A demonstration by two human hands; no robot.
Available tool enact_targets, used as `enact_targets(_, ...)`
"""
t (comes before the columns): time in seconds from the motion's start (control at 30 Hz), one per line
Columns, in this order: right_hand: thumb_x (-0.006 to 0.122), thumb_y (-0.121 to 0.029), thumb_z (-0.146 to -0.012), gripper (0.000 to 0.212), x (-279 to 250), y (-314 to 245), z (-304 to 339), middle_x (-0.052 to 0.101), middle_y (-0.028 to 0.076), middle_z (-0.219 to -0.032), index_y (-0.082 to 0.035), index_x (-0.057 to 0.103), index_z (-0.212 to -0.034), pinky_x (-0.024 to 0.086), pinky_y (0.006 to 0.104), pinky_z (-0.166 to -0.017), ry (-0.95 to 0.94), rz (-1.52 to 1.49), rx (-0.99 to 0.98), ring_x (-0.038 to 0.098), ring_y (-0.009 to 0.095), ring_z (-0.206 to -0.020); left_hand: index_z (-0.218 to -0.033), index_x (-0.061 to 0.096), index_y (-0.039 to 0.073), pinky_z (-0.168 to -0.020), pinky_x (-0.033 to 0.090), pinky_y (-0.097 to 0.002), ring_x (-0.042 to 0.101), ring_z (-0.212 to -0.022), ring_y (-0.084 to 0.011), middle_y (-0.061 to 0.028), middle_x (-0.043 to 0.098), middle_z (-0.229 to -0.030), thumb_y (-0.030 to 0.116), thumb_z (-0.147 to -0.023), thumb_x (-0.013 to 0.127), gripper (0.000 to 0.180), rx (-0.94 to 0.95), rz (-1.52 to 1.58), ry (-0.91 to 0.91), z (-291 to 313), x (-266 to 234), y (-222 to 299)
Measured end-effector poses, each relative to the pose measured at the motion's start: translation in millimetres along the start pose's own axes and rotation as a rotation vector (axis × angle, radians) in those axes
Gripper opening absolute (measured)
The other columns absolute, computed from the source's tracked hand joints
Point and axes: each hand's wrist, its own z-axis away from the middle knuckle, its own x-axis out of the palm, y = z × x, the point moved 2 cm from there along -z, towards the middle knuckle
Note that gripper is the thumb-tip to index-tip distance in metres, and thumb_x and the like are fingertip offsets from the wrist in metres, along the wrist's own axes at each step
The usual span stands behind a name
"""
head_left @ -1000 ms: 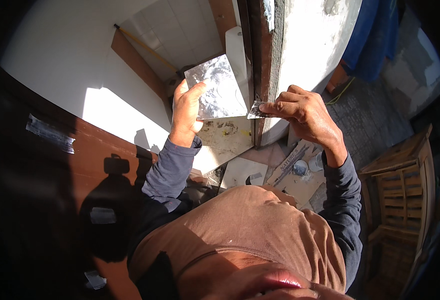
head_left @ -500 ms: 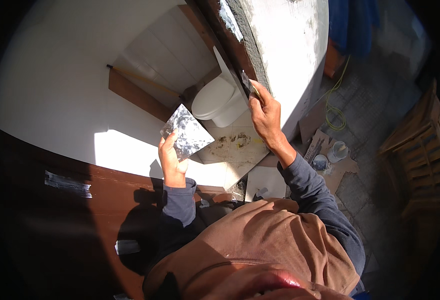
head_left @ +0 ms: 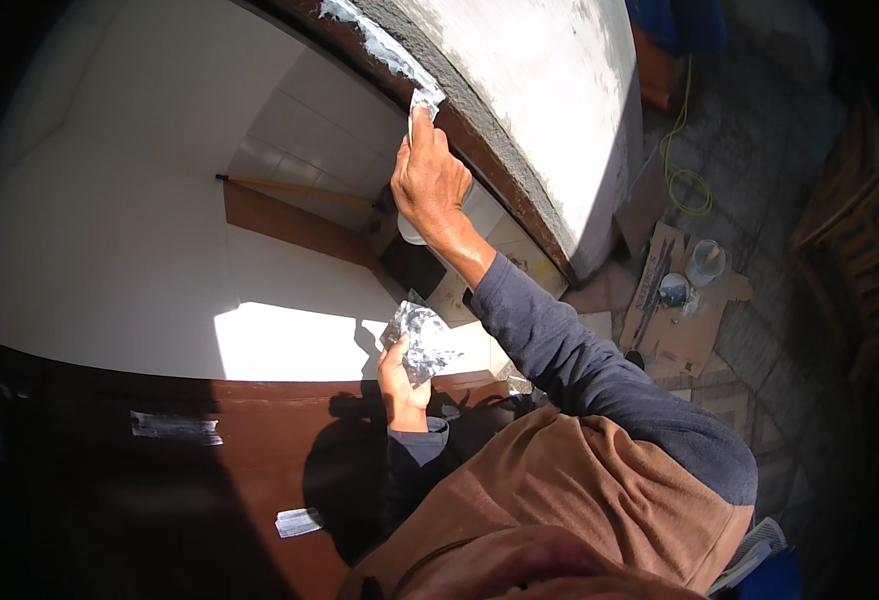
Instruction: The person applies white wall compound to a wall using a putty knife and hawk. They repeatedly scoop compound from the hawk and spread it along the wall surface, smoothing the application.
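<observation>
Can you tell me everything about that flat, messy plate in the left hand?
The flat plate looks thin and stiff, with straight edges and pointed corners. It is pale and greyish, streaked with patchy white and dark smears; what it is made of is hard to tell. It is held tilted in the air, part of it catching bright light. The left hand grips it at its lower left side. Its underside is hidden.

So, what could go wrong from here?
The thin flat blade in the right hand could smear the streaky white paste onto the rough grey cement edge alongside. The left hand holds the square, paste-smeared plate only by its near side, so it might tip.
</observation>
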Motion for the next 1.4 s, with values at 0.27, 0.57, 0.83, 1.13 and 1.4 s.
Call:
enact_targets(0.27,0.057,-0.016,-0.097,0.048,-2,-14,-13,0.064,0.019,-0.093,-0.006,0.042,-0.142,0.051,0.0516,-0.057,0.044,-0.013,0.085,0.066,0.040,-0.070,-0.115,0.063,0.001,-0.088,0.058,-0.0451,0.071,-0.097,-0.0282,-0.0130,0.071,-0.107,0.009,-0.094,0.059,0.024,-0.012,0.024,-0.064,1,-2,0)
enact_targets(0.57,0.059,-0.011,-0.093,0.044,-9,3,0,0.063,0.015,-0.090,-0.006,0.050,-0.136,0.051,0.0510,-0.057,0.192,-0.019,0.021,0.065,0.038,-0.068,-0.116,0.063,0.000,-0.087,0.059,-0.0456,0.071,-0.097,-0.0286,-0.0133,0.072,-0.108,0.009,-0.093,0.060,0.025,-0.044,0.020,-0.067,-4,-10,-2)
enact_targets(0.83,0.059,-0.013,-0.093,0.047,2,20,11,0.064,0.015,-0.093,-0.007,0.047,-0.138,0.052,0.0498,-0.061,0.142,-0.014,0.085,0.066,0.038,-0.072,-0.117,0.063,0.000,-0.089,0.058,-0.0449,0.071,-0.099,-0.0278,-0.0128,0.072,-0.108,0.010,-0.092,0.062,0.027,-0.052,0.006,-0.062,-3,-6,-2)
enact_targets(1.13,0.059,-0.014,-0.092,0.050,8,46,21,0.064,0.014,-0.093,-0.007,0.046,-0.140,0.052,0.0496,-0.060,0.135,0.039,0.103,0.066,0.038,-0.072,-0.118,0.063,0.001,-0.089,0.057,-0.0437,0.071,-0.099,-0.0276,-0.0115,0.072,-0.108,0.011,-0.092,0.062,0.028,-0.062,0.016,-0.041,-5,-7,-4)
enact_targets(1.4,0.061,-0.010,-0.089,0.053,10,66,34,0.064,0.014,-0.094,-0.009,0.047,-0.141,0.052,0.0493,-0.061,0.039,0.054,0.099,0.066,0.037,-0.073,-0.119,0.063,0.001,-0.089,0.057,-0.0457,0.071,-0.099,-0.0275,-0.0112,0.072,-0.107,0.011,-0.092,0.062,0.028,-0.088,0.021,-0.056,-10,-8,-5)
